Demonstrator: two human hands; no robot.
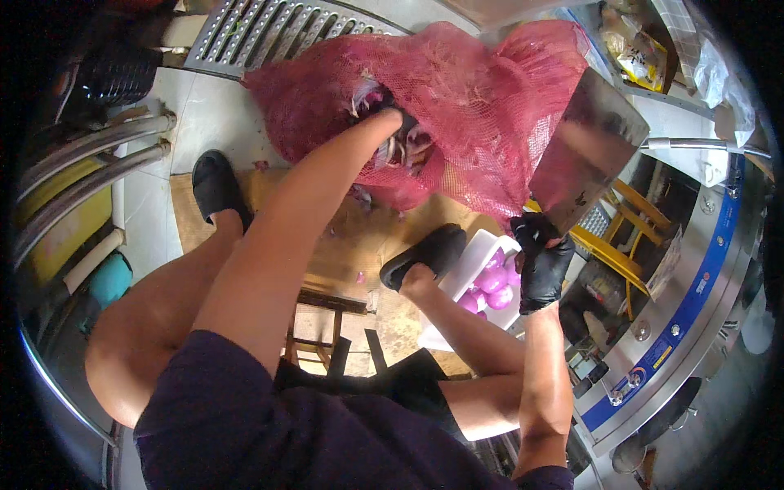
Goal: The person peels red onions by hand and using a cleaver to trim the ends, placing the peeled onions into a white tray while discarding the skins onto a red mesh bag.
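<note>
A large red mesh sack (465,79) lies before me, its opening showing onions with loose dry skins (367,98). My left hand (398,119), in a black glove, reaches into that opening; its fingers are hidden among the contents. Also gloved in black, my right hand (544,263) is closed around the handle of a broad-bladed cleaver (591,150). The blade points up and to the right, beside the sack's right part. Below and left of my right hand, a white plastic container (438,331) holds several peeled purple onions (493,280).
Flattened cardboard (343,245) lies under my feet in black slippers (429,251). A slotted metal drain grate (275,30) is beyond the sack. Metal pipes (98,138) are at left, a small wooden stool (321,306) is below, and a steel appliance with a blue strip (667,337) stands right.
</note>
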